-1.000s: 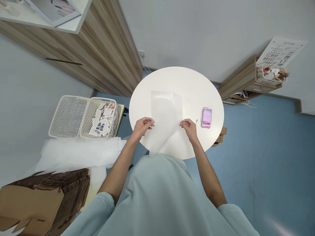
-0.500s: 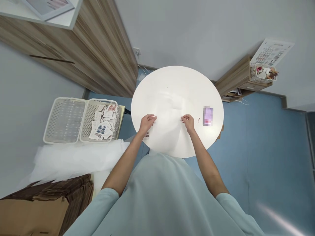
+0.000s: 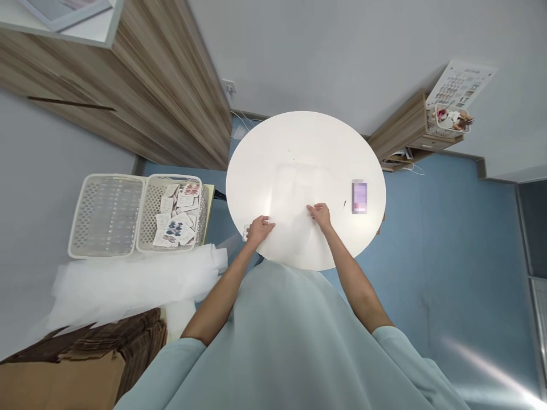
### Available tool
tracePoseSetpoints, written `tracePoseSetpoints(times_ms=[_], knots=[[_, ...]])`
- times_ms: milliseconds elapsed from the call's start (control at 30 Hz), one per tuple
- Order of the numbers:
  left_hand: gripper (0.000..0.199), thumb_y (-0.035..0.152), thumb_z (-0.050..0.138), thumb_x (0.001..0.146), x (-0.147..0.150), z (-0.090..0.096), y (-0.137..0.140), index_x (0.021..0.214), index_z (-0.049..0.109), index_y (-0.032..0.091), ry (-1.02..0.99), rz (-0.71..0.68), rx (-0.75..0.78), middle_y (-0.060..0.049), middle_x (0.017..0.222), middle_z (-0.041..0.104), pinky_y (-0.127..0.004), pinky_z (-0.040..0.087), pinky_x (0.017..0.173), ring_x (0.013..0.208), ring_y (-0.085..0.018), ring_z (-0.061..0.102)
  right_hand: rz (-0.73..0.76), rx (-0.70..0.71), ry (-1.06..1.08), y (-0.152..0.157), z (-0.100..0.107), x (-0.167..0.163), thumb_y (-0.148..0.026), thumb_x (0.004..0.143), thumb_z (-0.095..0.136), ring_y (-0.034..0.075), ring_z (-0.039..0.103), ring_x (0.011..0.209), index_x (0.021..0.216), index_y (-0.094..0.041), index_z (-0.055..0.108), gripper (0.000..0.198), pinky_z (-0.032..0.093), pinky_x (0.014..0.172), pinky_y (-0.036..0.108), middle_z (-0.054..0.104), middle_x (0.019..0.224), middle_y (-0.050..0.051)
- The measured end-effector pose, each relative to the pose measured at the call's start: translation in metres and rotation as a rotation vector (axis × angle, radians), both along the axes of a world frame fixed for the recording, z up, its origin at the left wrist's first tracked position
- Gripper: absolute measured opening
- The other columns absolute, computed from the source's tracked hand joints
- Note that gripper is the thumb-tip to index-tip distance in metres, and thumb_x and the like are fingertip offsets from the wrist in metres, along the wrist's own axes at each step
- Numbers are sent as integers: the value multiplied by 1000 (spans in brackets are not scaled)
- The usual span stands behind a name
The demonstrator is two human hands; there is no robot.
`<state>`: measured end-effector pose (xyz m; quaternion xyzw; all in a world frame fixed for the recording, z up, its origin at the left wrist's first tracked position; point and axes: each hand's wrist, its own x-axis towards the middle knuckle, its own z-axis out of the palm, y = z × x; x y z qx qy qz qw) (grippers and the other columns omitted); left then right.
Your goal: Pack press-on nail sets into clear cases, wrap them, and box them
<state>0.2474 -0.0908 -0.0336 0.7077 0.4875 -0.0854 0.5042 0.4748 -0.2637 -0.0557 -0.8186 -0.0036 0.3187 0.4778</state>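
A thin translucent white wrapping sheet [image 3: 293, 188] lies on the round white table [image 3: 252, 154], its outline faint against the top. At the sheet's near left edge, my left hand [image 3: 260, 230] has its fingers bent in around the sheet. My right hand [image 3: 320, 214] pinches the sheet farther right with thumb and fingertips. Just left of my left hand, a small pale item [image 3: 245, 232] sits at the table's rim, partly covered by that hand. A purple, blurred-out rectangular object [image 3: 359, 197] rests on the right of the table.
Left of the table stand a white basket [image 3: 143, 228] of printed cards and its see-through neighbour basket [image 3: 79, 228]. Below them are a roll of white wrap [image 3: 141, 279] and stacked cardboard [image 3: 64, 378]. Wooden cabinets [image 3: 171, 85] rise behind left; a small shelf [image 3: 404, 128] stands right.
My left hand has come nearer to me along the sheet's left side. The right hand has shifted slightly left. The small item at the left rim now shows beyond my left hand.
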Motion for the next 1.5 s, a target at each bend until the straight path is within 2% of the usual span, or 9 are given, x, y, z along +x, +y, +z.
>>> tracePoseSetpoints(times_ms=[133, 267, 567, 767, 967, 1067, 1167, 1300, 1500], knots=[[39, 37, 75, 84, 17, 3, 2, 120, 69, 23, -8, 77, -4, -7, 105, 79, -35, 53, 86, 90, -24, 76, 45, -114, 5, -34, -4, -35, -51, 72, 80, 18, 72, 71, 96, -26, 50, 46, 53, 63, 28, 64, 81, -5], [38, 35, 75, 84, 27, 9, 4, 119, 69, 23, -21, 70, 11, -7, 100, 79, -36, 52, 89, 95, -27, 75, 58, -106, 9, -68, -2, -61, -52, 74, 77, 18, 72, 73, 94, -26, 52, 42, 53, 66, 29, 67, 86, -3], [34, 32, 73, 84, 25, 12, 4, 117, 69, 25, -12, -7, 56, -6, 104, 80, -38, 53, 90, 103, -28, 73, -34, -61, 5, -86, 3, -62, -61, 69, 79, 21, 71, 71, 89, -26, 53, 48, 53, 66, 32, 69, 81, -1], [36, 33, 64, 89, -6, 21, 21, 124, 69, 26, -64, -79, 153, -6, 105, 78, -36, 57, 82, 93, -26, 74, -7, -80, -36, -84, 6, -56, -52, 73, 78, 21, 72, 73, 88, -25, 56, 38, 53, 75, 35, 71, 88, 1], [43, 41, 71, 85, -60, 19, 38, 124, 72, 25, -145, -388, 331, -13, 138, 68, -51, 49, 111, 132, -38, 60, 28, -148, -111, -79, 11, -49, -48, 77, 77, 21, 71, 71, 86, -26, 55, 32, 52, 79, 36, 72, 89, 2], [56, 35, 74, 81, -79, 15, 37, 135, 67, 26, -107, -514, 339, -12, 155, 58, -54, 44, 118, 144, -40, 49, 47, -180, -130, -76, 11, -49, -46, 78, 75, 22, 71, 73, 86, -26, 54, 30, 51, 79, 36, 72, 87, 2], [63, 26, 69, 82, -88, 13, 32, 144, 61, 25, -90, -561, 378, -13, 158, 55, -54, 43, 119, 146, -40, 47, 57, -206, -143, -77, 13, -53, -48, 78, 74, 23, 70, 78, 88, -27, 55, 30, 50, 78, 36, 73, 91, 3], [64, 29, 70, 84, -79, 18, 20, 147, 58, 24, -119, -548, 399, -14, 152, 59, -55, 44, 118, 140, -40, 50, 61, -217, -155, -83, 18, -61, -49, 79, 74, 24, 70, 85, 92, -27, 56, 32, 50, 80, 36, 73, 95, 4], [66, 32, 72, 88, -28, 26, -16, 151, 53, 25, -252, -600, 362, -11, 154, 56, -53, 43, 119, 141, -38, 48, 50, -219, -111, -98, 20, -69, -49, 79, 73, 25, 71, 88, 96, -27, 61, 30, 52, 82, 37, 75, 92, 3]])
